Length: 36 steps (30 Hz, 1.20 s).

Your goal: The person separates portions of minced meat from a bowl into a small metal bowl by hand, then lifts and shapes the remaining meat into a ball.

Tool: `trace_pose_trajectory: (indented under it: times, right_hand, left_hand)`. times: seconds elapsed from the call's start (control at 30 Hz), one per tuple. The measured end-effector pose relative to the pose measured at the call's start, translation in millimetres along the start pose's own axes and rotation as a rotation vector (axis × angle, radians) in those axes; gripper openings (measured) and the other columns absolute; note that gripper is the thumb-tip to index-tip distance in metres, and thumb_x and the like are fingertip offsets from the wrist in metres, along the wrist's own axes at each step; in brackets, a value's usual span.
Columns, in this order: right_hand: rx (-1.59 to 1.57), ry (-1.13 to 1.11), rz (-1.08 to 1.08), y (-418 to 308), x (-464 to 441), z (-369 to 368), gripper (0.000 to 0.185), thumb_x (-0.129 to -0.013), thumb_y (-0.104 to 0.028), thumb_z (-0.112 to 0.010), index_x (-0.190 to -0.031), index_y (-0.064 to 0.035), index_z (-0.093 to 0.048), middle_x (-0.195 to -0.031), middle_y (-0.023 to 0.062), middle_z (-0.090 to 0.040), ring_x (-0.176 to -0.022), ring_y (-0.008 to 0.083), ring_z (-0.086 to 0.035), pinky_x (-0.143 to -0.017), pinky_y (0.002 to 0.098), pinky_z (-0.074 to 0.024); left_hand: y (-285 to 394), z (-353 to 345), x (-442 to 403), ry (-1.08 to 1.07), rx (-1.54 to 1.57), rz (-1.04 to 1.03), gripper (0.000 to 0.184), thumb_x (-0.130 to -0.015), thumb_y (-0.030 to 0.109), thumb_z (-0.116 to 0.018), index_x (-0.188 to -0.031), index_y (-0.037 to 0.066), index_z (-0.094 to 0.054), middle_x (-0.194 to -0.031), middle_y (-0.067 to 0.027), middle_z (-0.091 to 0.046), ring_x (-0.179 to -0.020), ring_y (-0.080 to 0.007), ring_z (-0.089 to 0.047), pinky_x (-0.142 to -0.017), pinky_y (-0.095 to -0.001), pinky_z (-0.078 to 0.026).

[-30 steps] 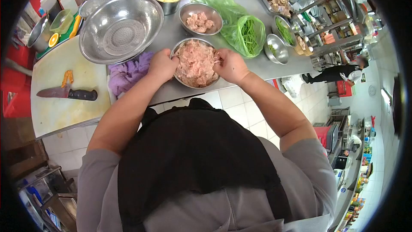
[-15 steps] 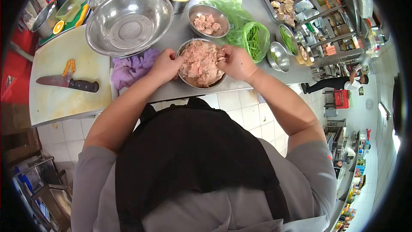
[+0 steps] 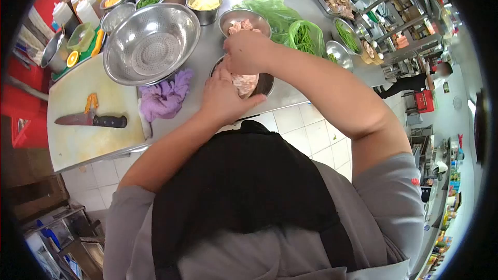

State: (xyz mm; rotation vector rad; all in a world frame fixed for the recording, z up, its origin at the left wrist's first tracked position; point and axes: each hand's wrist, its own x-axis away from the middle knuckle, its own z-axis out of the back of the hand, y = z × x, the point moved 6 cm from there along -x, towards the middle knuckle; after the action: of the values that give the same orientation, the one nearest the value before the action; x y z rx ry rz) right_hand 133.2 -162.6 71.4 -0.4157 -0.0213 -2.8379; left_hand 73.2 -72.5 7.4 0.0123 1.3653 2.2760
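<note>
My left hand (image 3: 225,96) lies over the near steel bowl (image 3: 267,84), its thumb spread away from the fingers. Beneath it is a lump of pale pink minced meat (image 3: 246,86), partly covered. Just above that bowl, my right hand (image 3: 246,52) is curled closed with the fingers pointing down toward the left fingertips; what it holds, if anything, is hidden. Behind the right hand stands a second steel bowl (image 3: 263,23) with pink meat pieces (image 3: 240,25), also partly hidden by the hand.
A large colander (image 3: 153,46) and a purple cloth (image 3: 166,96) are to the left. A knife (image 3: 101,120) lies on the cutting board (image 3: 78,148). To the right is a green bag (image 3: 307,36) of green vegetables. Small bowls line the back; a person (image 3: 410,84) stands far right.
My right hand has moved from the near bowl's right side up and left over its far edge. My left hand has shifted from the rim onto the meat. The view has tilted slightly.
</note>
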Motion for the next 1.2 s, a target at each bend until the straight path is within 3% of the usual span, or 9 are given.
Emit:
trace_pose_trajectory:
  times: [0.1, 0.2, 0.3, 0.43, 0.53, 0.57, 0.77, 0.93, 1.2]
  right_hand:
    - [-0.122, -0.049, 0.073, -2, -7, 14, 0.031, -0.084, -0.023, -0.070, -0.110, -0.0052, -0.073, -0.099, 0.0168, -0.075, -0.096, 0.0306, -0.072, -0.084, 0.0413, -0.0567]
    - [-0.578, -0.109, -0.033, 31, -2, 24, 0.033, -0.082, -0.022, -0.074, -0.109, -0.0043, -0.072, -0.096, 0.0160, -0.072, -0.091, 0.0254, -0.071, -0.082, 0.0385, -0.0563]
    - [-0.312, -0.048, 0.090, 56, 10, 3, 0.048, -0.078, -0.029, -0.077, -0.120, -0.0054, -0.069, -0.107, 0.0190, -0.072, -0.104, 0.0351, -0.070, -0.091, 0.0422, -0.0544]
    - [-0.481, 0.118, 0.178, 57, 29, -13, 0.056, -0.074, -0.024, -0.080, -0.125, -0.0056, -0.066, -0.117, 0.0194, -0.068, -0.106, 0.0365, -0.067, -0.098, 0.0427, -0.0512]
    - [-0.409, 0.305, 0.427, 58, 35, -14, 0.056, -0.074, -0.016, -0.079, -0.125, -0.0027, -0.063, -0.110, 0.0131, -0.066, -0.088, 0.0267, -0.068, -0.083, 0.0380, -0.0566]
    - [-0.430, 0.247, 0.370, 63, 36, -20, 0.056, -0.073, -0.016, -0.079, -0.125, -0.0027, -0.063, -0.110, 0.0135, -0.066, -0.089, 0.0272, -0.068, -0.083, 0.0382, -0.0568]
    - [-0.343, 0.124, 0.293, 63, 55, -25, 0.058, -0.067, -0.020, -0.078, -0.122, -0.0037, -0.064, -0.108, 0.0161, -0.067, -0.096, 0.0339, -0.068, -0.085, 0.0421, -0.0565]
    - [-0.262, 0.172, 0.284, 66, 69, -33, 0.051, -0.068, -0.025, -0.077, -0.113, -0.0050, -0.064, -0.106, 0.0157, -0.068, -0.096, 0.0381, -0.068, -0.084, 0.0472, -0.0556]
    - [-0.305, 0.200, 0.251, 70, 76, -44, 0.053, -0.067, -0.019, -0.075, -0.116, -0.0040, -0.062, -0.102, 0.0163, -0.066, -0.094, 0.0394, -0.067, -0.083, 0.0463, -0.0558]
  left_hand:
    - [-23, -6, -11, 0.049, 0.129, 0.112, 0.097, -0.072, 0.039, -0.085, -0.143, -0.008, -0.040, -0.133, -0.0277, -0.058, -0.125, -0.0406, -0.058, -0.107, -0.0456, -0.045]
    - [-35, 2, -16, 0.064, 0.181, 0.129, 0.090, -0.075, 0.033, -0.084, -0.145, -0.006, -0.041, -0.131, -0.0257, -0.061, -0.123, -0.0358, -0.061, -0.105, -0.0412, -0.048]
    - [-36, 8, -18, 0.059, 0.216, 0.100, 0.087, -0.077, 0.029, -0.082, -0.147, -0.002, -0.042, -0.131, -0.0232, -0.062, -0.123, -0.0318, -0.063, -0.104, -0.0377, -0.048]
    - [-32, 4, -20, 0.000, 0.258, 0.053, 0.086, -0.074, 0.029, -0.082, -0.145, 0.000, -0.045, -0.130, -0.0228, -0.062, -0.121, -0.0343, -0.063, -0.104, -0.0392, -0.049]
    - [-39, 3, -19, -0.080, 0.203, -0.017, 0.083, -0.076, 0.019, -0.081, -0.147, 0.001, -0.044, -0.134, -0.0196, -0.061, -0.124, -0.0273, -0.061, -0.106, -0.0371, -0.047]
    - [-42, 2, -18, -0.115, 0.171, -0.047, 0.082, -0.077, 0.015, -0.080, -0.148, 0.000, -0.043, -0.135, -0.0182, -0.061, -0.126, -0.0239, -0.060, -0.107, -0.0360, -0.046]
    - [-17, 4, -14, -0.303, 0.023, -0.061, 0.085, -0.067, 0.024, -0.083, -0.143, 0.009, -0.049, -0.139, -0.0189, -0.056, -0.129, -0.0365, -0.056, -0.109, -0.0412, -0.045]
    - [-11, -4, -15, -0.324, -0.036, -0.162, 0.086, -0.065, 0.024, -0.084, -0.143, 0.009, -0.049, -0.140, -0.0178, -0.055, -0.129, -0.0377, -0.055, -0.109, -0.0422, -0.046]
    - [-6, -9, -17, -0.331, -0.032, -0.194, 0.076, -0.070, 0.027, -0.085, -0.137, 0.009, -0.054, -0.137, -0.0169, -0.058, -0.125, -0.0366, -0.058, -0.104, -0.0426, -0.049]
